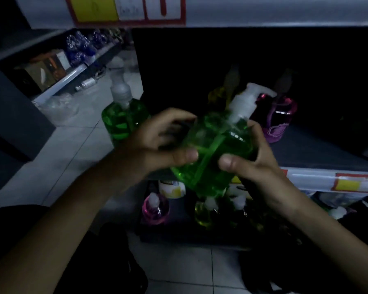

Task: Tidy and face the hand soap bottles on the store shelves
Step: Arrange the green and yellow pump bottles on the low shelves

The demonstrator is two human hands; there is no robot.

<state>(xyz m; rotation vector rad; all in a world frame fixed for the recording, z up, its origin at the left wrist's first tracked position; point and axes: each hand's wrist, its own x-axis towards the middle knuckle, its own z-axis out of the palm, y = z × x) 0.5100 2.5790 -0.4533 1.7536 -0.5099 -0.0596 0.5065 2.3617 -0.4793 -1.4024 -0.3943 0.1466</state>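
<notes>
A green hand soap bottle [210, 153] with a white pump top is tilted in mid-air in front of the shelf. My left hand [162, 141] grips its left side and my right hand [255, 164] grips its right side, both thumbs on the front. A second green soap bottle [119, 119] stands upright at the shelf's left end, just behind my left hand. A pink soap bottle [278, 119] stands on the dark shelf [319, 149] to the right, with a dim yellow bottle [218, 95] further back.
The shelf's front rail [331, 181] carries red and yellow price tags. On the lower shelf stand a pink bottle [155, 209], a yellow bottle [204, 213] and other pump bottles. The upper shelf edge [263, 11] hangs overhead. A tiled aisle floor [72, 155] lies to the left.
</notes>
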